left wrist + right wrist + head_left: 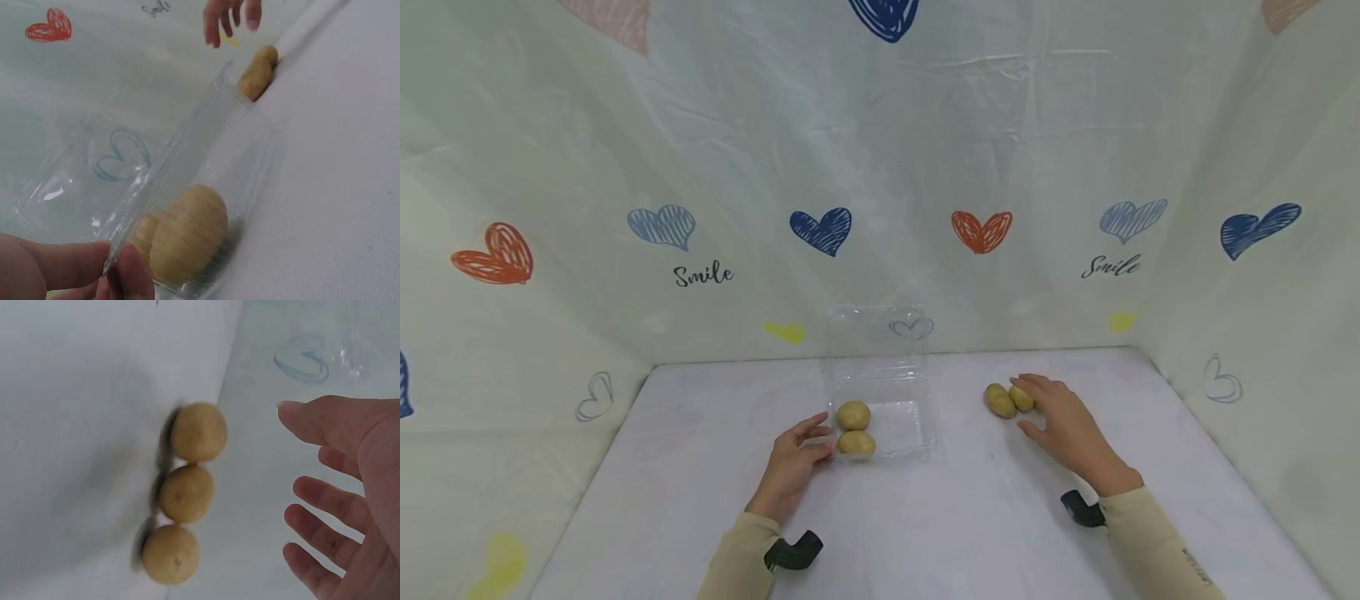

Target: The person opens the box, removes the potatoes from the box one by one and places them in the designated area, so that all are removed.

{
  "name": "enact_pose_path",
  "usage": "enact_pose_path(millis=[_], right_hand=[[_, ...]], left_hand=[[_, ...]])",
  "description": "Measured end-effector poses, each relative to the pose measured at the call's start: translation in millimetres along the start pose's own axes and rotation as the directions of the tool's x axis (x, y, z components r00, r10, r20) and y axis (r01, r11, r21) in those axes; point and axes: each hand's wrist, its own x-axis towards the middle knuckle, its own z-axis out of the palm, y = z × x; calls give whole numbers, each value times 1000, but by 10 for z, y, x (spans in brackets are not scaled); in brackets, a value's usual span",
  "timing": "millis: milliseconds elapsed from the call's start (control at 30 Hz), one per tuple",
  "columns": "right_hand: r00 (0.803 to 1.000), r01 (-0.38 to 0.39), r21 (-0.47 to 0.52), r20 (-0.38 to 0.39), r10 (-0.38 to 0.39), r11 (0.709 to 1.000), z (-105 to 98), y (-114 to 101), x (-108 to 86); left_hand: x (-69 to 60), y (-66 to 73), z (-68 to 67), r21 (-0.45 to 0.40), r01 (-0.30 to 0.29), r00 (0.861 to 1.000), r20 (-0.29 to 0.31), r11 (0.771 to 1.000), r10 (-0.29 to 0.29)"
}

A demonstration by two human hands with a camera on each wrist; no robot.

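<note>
A clear plastic clamshell box [901, 427] stands with its lid raised at the back. Inside, along its left side, lie two potatoes: one farther back [853, 415] and one nearer [856, 443]. My left hand [792, 468] pinches the box's left rim between thumb and finger, as the left wrist view shows. Over to the right, my right hand [1066, 427] hovers beside loose potatoes [999, 402], fingers spread and holding nothing. Three potatoes [186, 494] show in a row in the right wrist view, apart from the fingers; the head view shows only two of them.
A white-covered table [955, 517] carries everything. Behind it and at both sides hangs a pale sheet [902, 158] printed with hearts and "Smile". Dark wrist mounts [794, 552] stick out from both sleeves.
</note>
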Motion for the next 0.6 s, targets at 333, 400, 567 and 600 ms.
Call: enact_pose_path(millis=[333,400,567,600], right_hand=[[982,181,-35,-50,-183,983,183,-344,87],[975,215,-38,-51,-217,976,221,-425,116],[967,249,-19,-48,-250,968,304,-623,195],[967,250,-15,-44,-251,968,319,-660,211]], left_hand=[[0,4,-9,-3,-4,1000,9,1000,4],[-2,10,-9,-5,-5,1000,12,1000,5],[7,5,-3,4,8,1000,8,1000,-8],[10,3,-3,4,10,1000,7,1000,-10]])
